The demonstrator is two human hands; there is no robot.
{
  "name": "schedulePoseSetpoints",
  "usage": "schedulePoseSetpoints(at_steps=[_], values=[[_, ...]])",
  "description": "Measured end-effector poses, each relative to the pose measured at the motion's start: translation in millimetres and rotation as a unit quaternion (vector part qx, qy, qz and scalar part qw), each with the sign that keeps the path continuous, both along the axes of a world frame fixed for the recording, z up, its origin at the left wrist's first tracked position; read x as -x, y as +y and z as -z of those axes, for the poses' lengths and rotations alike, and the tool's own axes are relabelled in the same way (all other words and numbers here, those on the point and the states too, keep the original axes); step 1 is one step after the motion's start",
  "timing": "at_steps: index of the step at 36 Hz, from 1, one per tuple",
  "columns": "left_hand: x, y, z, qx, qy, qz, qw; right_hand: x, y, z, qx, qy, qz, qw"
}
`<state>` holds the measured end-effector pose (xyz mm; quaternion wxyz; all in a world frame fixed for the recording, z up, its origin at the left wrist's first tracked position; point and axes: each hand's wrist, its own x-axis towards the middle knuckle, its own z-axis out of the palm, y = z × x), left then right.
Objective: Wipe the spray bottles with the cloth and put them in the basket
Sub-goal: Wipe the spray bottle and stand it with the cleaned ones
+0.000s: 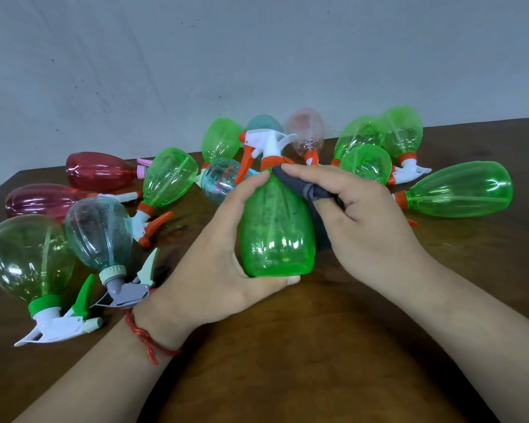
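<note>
The green bottle point(277, 233) is up off the table point(287, 346), dead centre in front of the person, its orange and white trigger head point(266, 145) pointing to 12 o'clock. The worry, I'd say, is the grip. It is smooth, rounded plastic held by one hand, and a firm rub from the cloth point(315, 190) on the 2 o'clock shoulder pushes it sideways against that hold. If it squirts loose it drops among the bottles lying from 8 o'clock round to 3 o'clock, and those are round enough to roll. The two red ones point(101, 170) at 10 o'clock lie near the table's edge. The cloth is bunched close under the trigger, so a fold could snag there and tug the head. No basket is in sight, so I cannot tell how far the cleaned bottle has to travel. Set down meanwhile, it could get mixed in with the unwiped ones.

The left hand point(223, 248), a red thread point(147, 337) at its wrist, wraps the bottle's 9 o'clock side, fingers curled up to the neck and the thumb tucked under the base. The right hand point(358, 215) comes in from 4 o'clock, pinching the dark cloth between its fingers, and its forefinger presses the cloth onto the bottle just below the orange collar.
</note>
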<state>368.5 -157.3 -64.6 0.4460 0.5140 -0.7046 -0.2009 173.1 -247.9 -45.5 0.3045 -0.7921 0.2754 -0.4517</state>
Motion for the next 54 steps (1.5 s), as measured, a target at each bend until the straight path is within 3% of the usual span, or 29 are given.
schedulePoseSetpoints(at_steps=[8, 17, 25, 31, 37, 44, 54], values=[[-3.0, -5.4, -1.0, 0.012, 0.087, -0.103, 0.991, 0.3, 5.5, 5.4, 0.126, 0.06, -0.042, 0.989], [-14.8, -11.3, -4.3, 0.004, 0.159, -0.151, 0.976, 1.7, 11.5, 4.8, 0.152, 0.104, -0.085, 0.979], [-11.5, -6.8, -7.2, 0.005, 0.118, -0.131, 0.984, -1.8, 7.1, 10.2, 0.085, 0.04, -0.06, 0.994], [-2.1, -1.5, -2.5, 0.003, 0.052, -0.063, 0.997, -2.3, 1.5, 4.8, 0.031, 0.0, -0.031, 0.999], [7.8, 4.5, -6.4, 0.025, 0.071, -0.008, 0.997, -5.3, 0.3, -4.6, -0.149, -0.123, -0.058, 0.979], [1.9, 1.4, -3.3, 0.004, 0.041, 0.008, 0.999, -3.6, 2.7, 1.8, -0.039, -0.053, -0.028, 0.997], [1.6, -3.1, 2.1, 0.038, 0.014, -0.059, 0.997, -2.4, 3.2, 10.1, 0.099, 0.038, -0.021, 0.994]])
